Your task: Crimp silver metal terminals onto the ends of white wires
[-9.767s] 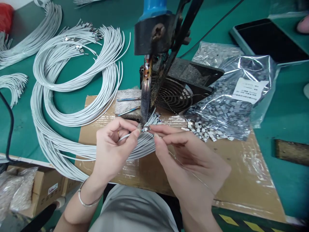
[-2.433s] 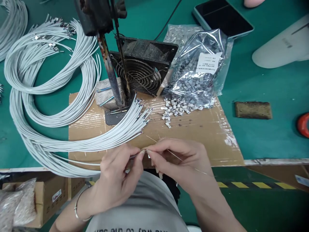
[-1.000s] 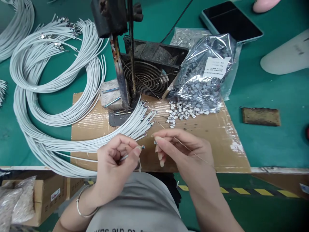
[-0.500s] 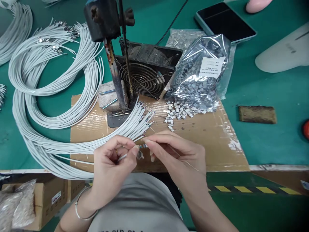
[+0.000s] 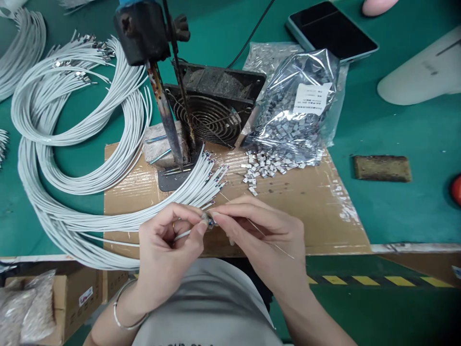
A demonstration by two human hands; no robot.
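My left hand (image 5: 171, 247) is closed, its thumb and forefinger pinching a white cable (image 5: 182, 234) close to its end. My right hand (image 5: 268, 235) is closed too, fingertips almost against the left ones. A tiny metallic piece (image 5: 211, 221) shows between the two pinches, mostly hidden by fingers; which hand grips it I cannot tell. Through the right hand runs a thin solder wire (image 5: 284, 251), one end sticking out past the fingers. Just beyond the hands, a bundle of white cables (image 5: 190, 192) lies with its stripped ends toward the right.
A soldering iron (image 5: 165, 117) hangs tip down in a stand over a metal base, before a dusty fan (image 5: 209, 117). Small metal connector shells (image 5: 266, 163) spill from a plastic bag (image 5: 298, 110) onto cardboard (image 5: 295, 211). Coiled cables (image 5: 32, 115), a phone (image 5: 334, 31) and a sponge (image 5: 382, 168) lie around.
My right fingertips have moved slightly left, closing the gap to my left hand. The coloured wire ends and small connector between them are now mostly covered. The whole view has shifted a little.
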